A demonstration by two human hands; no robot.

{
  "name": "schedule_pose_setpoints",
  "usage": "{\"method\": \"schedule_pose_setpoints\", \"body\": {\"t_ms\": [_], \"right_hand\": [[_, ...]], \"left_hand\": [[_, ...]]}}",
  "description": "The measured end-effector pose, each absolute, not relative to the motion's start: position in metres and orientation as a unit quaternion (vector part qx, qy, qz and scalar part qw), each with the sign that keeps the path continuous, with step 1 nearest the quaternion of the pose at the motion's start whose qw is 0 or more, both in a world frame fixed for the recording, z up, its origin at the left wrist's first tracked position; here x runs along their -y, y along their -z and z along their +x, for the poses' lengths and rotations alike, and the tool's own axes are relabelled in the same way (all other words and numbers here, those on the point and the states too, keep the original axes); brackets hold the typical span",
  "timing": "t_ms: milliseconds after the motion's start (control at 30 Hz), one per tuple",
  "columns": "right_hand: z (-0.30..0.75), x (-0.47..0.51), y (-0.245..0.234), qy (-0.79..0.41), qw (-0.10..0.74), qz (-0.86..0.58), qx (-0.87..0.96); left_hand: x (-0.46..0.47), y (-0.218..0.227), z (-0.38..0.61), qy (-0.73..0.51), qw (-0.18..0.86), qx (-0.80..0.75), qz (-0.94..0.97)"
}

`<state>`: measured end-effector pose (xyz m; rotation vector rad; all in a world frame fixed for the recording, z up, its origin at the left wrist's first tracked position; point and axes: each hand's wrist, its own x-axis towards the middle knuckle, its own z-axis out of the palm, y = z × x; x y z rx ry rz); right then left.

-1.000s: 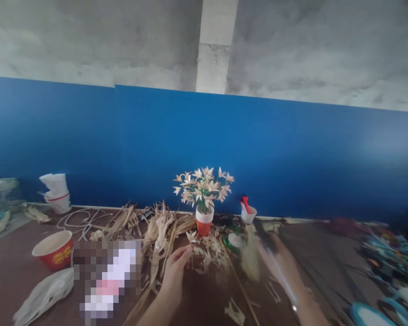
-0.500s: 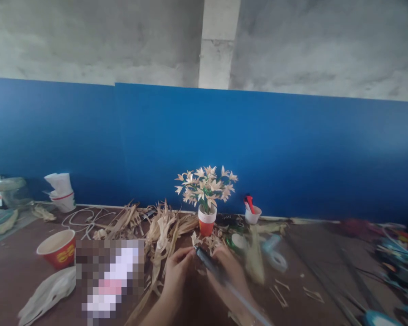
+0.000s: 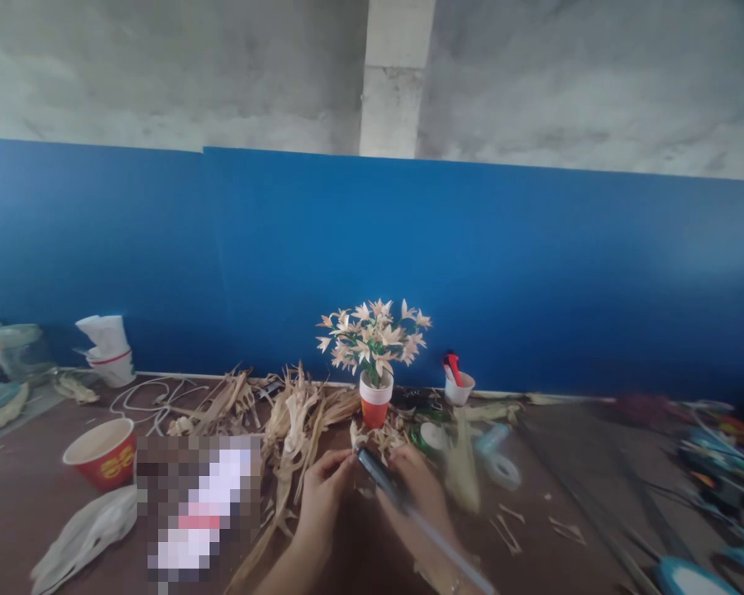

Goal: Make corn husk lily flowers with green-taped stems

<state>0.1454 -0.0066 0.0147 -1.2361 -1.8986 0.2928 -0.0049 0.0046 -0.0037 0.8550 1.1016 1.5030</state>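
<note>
My right hand (image 3: 418, 492) is wrapped round a dark glue gun (image 3: 378, 473), and a long translucent glue stick (image 3: 443, 545) runs out of its back end. The gun's nose points up and left, close to the fingertips of my left hand (image 3: 323, 487). Those fingertips are closed in a pinch on a small pale corn husk piece (image 3: 356, 433), which shows just above the nose; its lower end is hidden. Directly behind stands a red and white paper cup (image 3: 375, 402) holding a bunch of corn husk flowers (image 3: 378, 337) with green stems.
Dry corn husks (image 3: 294, 421) are heaped left of the cup. A red paper bowl (image 3: 104, 453) and a plastic bag (image 3: 83, 537) lie further left. To the right are a white cup (image 3: 459, 387) with a red-handled tool, a tape roll (image 3: 503, 471) and cluttered coloured items (image 3: 719, 463).
The gun's nose has shifted very slightly up and right against the husk piece. Both hands keep nearly the same pose; the whole view has moved a little.
</note>
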Motion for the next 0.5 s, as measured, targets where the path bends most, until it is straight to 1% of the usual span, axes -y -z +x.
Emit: {"method": "schedule_pose_setpoints", "body": {"t_ms": [267, 500], "right_hand": [[0.1459, 0.0075, -0.0137, -0.122, 0.408, -0.503, 0.752], [0.1473, 0.0061, -0.0124, -0.105, 0.435, -0.476, 0.757]], "left_hand": [[-0.0038, 0.0008, -0.0051, -0.625, 0.508, -0.461, 0.372], [-0.0028, -0.0013, -0.0041, -0.625, 0.501, -0.466, 0.374]]}}
